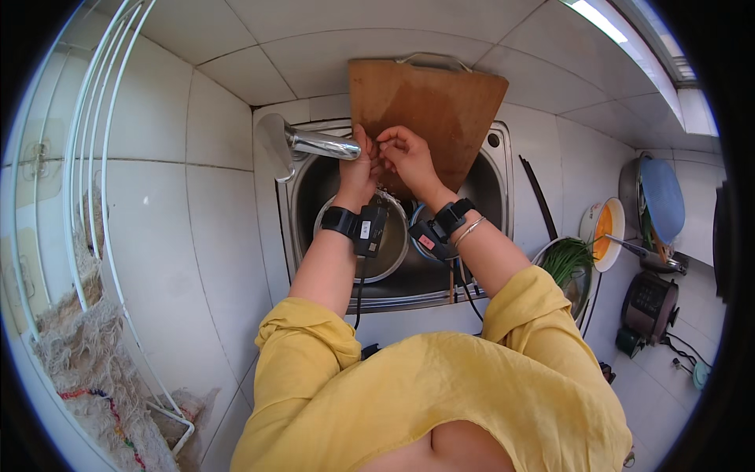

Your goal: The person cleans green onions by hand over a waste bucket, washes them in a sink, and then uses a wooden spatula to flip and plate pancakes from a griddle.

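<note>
My left hand (361, 171) is over the metal sink (495, 200), just beside the spout of the chrome faucet (324, 145). My right hand (408, 154) faces it from the right, thumb and fingertips bent together close to the left fingers. Whether anything small is between the fingers cannot be told. Behind both hands a wooden cutting board (439, 112) with a metal handle leans against the tiled wall, partly wet. Below my left wrist a round metal basin (386, 253) holds water. A blue-rimmed bowl (420, 251) is partly hidden under my right wrist device.
On the right are green chives (564, 259) in a metal bowl, a white bowl of orange liquid (603, 230), a blue plastic basket (663, 197) and a dark appliance (647, 304). A white wire rack (112, 159) and a fringed mop (88, 366) are at the left.
</note>
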{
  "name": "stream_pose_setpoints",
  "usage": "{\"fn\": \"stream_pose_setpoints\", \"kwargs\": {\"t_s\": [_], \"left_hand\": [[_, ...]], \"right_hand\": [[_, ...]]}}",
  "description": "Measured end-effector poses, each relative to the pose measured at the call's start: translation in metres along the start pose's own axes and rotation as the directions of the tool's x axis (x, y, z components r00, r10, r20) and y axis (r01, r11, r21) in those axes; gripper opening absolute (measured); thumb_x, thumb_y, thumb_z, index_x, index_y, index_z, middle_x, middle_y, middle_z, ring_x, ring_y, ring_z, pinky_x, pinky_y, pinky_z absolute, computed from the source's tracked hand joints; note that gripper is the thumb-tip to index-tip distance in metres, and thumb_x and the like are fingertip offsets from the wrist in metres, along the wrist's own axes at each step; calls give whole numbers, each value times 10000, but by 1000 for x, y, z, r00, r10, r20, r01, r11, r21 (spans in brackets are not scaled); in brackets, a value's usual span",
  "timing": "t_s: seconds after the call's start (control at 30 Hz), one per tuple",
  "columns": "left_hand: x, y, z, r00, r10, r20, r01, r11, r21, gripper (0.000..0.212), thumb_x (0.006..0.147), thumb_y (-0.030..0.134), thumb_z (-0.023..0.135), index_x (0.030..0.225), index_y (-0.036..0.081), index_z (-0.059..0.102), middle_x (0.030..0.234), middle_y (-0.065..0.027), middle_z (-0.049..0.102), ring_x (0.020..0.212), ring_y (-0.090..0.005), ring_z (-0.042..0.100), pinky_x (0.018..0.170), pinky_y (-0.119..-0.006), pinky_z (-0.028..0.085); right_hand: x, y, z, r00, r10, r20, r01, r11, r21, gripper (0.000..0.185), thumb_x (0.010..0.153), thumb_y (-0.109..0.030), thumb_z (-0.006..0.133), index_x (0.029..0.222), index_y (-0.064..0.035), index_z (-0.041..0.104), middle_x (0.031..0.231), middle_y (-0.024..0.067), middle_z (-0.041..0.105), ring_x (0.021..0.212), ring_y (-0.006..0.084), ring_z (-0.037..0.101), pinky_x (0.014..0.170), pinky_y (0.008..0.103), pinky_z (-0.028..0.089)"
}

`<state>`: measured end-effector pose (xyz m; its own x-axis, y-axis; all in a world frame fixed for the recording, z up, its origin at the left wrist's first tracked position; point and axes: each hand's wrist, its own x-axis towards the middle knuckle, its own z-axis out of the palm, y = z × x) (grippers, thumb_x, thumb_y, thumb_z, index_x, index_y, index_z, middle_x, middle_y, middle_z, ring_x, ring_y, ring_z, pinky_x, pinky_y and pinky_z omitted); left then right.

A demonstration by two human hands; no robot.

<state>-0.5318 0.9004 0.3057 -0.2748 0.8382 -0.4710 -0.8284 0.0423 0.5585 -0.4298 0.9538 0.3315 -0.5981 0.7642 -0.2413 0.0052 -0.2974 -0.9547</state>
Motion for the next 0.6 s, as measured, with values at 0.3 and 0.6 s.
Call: {"fn": "stream_pose_setpoints", "kwargs": {"t_s": [0.3, 0.6], "left_hand": [[-29, 13, -3, 951, 213, -223, -143, 946, 292, 251, 925, 286, 486, 778, 84, 504, 607, 7, 490, 453, -72, 418, 389, -206, 302], [-38, 20, -7, 950, 304, -78, -283, 937, 207, 123, 907, 147, 491, 875, 47, 555, 663, -17, 526, 546, -79, 477, 470, -196, 372]], "right_hand": [[-1, 12, 35, 999, 1, -43, 3, 994, 107, 94, 878, -86, 531, 905, -11, 582, 718, 12, 585, 591, 71, 526, 545, 204, 427], [10, 17, 32, 952, 273, 136, -301, 916, 265, 146, 927, -125, 442, 969, -41, 554, 744, 30, 584, 637, 81, 535, 559, 204, 425]]}}
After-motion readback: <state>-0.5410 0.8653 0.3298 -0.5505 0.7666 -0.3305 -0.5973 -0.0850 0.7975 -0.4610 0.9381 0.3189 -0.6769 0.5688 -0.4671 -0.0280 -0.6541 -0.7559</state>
